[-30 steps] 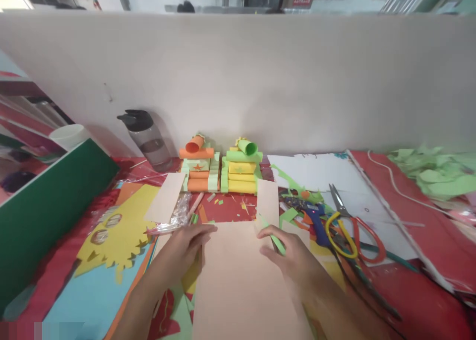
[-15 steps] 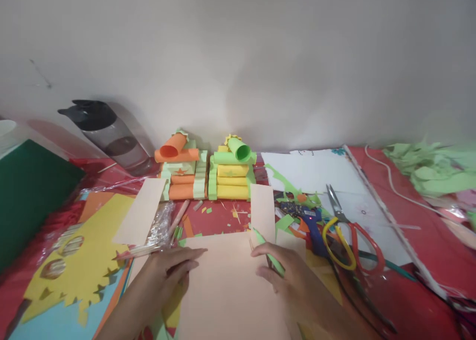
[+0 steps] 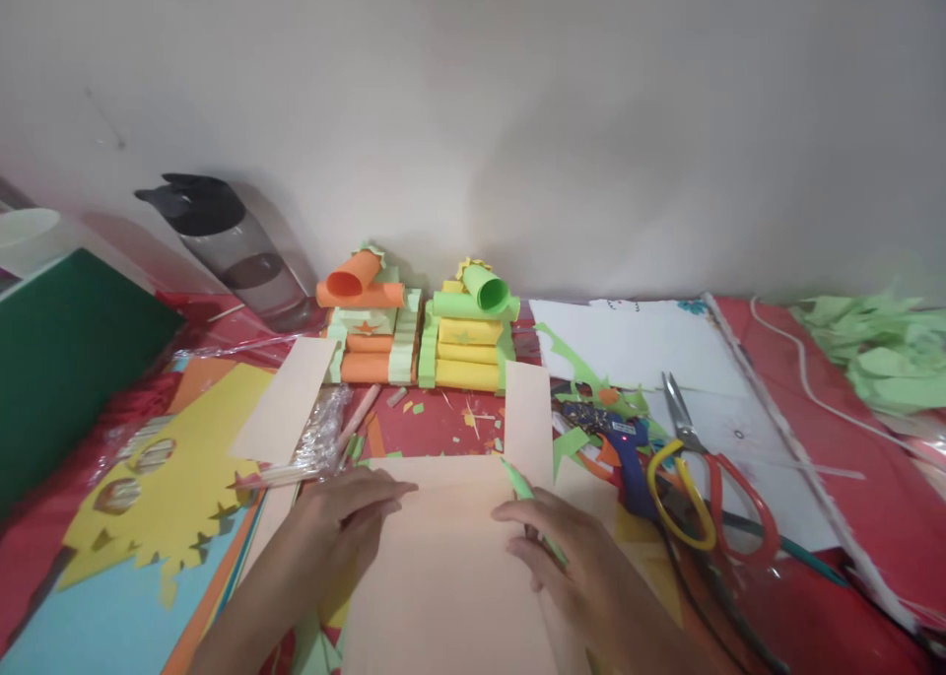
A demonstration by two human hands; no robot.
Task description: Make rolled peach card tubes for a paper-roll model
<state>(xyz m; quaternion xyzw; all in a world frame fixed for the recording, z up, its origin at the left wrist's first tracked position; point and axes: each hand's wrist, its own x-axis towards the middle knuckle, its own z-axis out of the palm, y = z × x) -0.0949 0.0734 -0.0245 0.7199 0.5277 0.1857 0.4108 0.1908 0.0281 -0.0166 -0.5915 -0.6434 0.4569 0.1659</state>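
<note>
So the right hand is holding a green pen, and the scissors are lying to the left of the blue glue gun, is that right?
Not quite: the scissors lie to the right of the blue glue gun, as the head view shows. The right hand does hold a green pen.

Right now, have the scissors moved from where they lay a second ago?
No. Judged against the blue glue gun and white paper, the scissors lie in the same place; the whole view shifted.

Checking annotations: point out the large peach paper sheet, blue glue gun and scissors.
Large peach paper sheet (image 3: pixel 447 572): head view, middle of its exposed face.
Blue glue gun (image 3: pixel 633 466): head view, on the handle.
Scissors (image 3: pixel 689 438): head view, metal near the handles.
</note>
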